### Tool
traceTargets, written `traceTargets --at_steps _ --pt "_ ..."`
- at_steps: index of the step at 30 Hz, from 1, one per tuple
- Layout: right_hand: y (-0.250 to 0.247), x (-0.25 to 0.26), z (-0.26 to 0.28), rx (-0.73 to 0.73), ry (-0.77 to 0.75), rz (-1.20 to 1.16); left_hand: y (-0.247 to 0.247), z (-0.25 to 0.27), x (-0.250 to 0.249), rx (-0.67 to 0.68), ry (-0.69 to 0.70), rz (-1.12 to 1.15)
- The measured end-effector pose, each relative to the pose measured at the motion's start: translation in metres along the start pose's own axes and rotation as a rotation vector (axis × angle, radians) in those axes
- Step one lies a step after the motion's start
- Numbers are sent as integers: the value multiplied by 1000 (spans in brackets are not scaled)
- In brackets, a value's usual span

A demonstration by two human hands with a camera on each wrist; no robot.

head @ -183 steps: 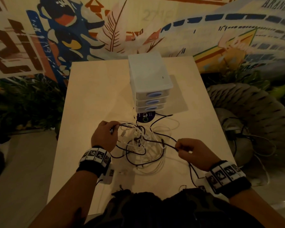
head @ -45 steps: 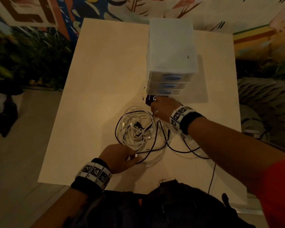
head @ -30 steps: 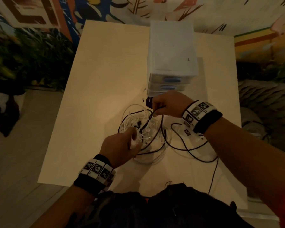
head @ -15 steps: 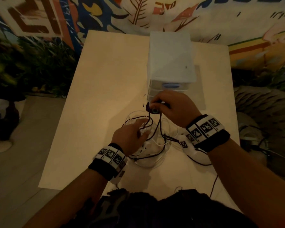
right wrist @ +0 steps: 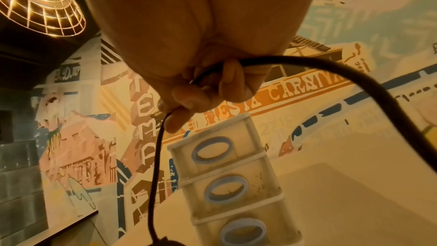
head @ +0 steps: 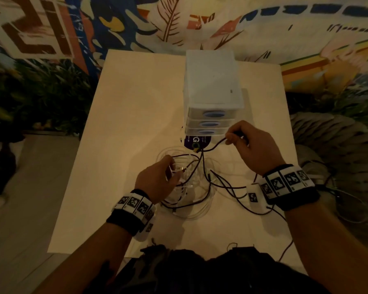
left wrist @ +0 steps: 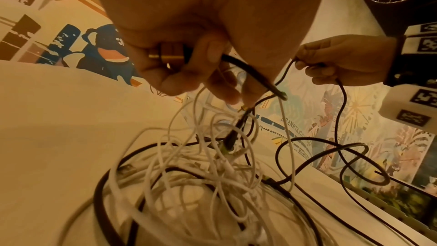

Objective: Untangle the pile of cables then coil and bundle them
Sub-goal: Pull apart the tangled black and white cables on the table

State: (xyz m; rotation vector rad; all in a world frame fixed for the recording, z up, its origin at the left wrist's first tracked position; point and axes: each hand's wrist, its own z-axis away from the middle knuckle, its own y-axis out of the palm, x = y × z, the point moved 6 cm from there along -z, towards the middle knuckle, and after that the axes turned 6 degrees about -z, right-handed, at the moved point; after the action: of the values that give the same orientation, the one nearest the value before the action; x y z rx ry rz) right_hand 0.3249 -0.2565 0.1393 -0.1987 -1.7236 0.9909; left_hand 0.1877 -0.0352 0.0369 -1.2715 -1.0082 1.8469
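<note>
- Left hand [head: 157,180] over pile, fingers curled on black cable [left wrist: 250,68] near its gold plug [left wrist: 166,54]; some white strands caught under fingers too.
- Right hand [head: 253,148] raised in front of drawers [head: 212,90], pinching another stretch of black cable [head: 216,143] between thumb and fingers.
- Cable taut-ish between hands, looping down past purple disc [head: 194,141].
- Pile [head: 189,187] of white and black cables on table [head: 125,124], between hands, near front edge, just before drawers.
- Black loop trailing right off table edge.
- Wall mural [head: 200,24] behind; caged lamp [right wrist: 38,1] overhead.
</note>
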Motion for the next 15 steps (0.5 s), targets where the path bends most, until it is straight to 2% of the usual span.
traceTargets --at_steps 4,7,9,11,13,15 --pt "-6 2 13 -63 80 -89 -3 6 -10 58 49 11" --pt "-18 18 21 -140 55 -128 -15 9 -20 19 100 74" --pt "-22 32 25 -135 20 -145 -26 9 -29 8 145 153" --pt "-21 48 30 -91 -23 -161 -37 11 -42 79 191 320" --pt "-14 62 36 -29 -61 -174 -45 11 -58 209 178 564" --pt "-6 73 42 38 -88 -190 -52 9 -71 255 156 758"
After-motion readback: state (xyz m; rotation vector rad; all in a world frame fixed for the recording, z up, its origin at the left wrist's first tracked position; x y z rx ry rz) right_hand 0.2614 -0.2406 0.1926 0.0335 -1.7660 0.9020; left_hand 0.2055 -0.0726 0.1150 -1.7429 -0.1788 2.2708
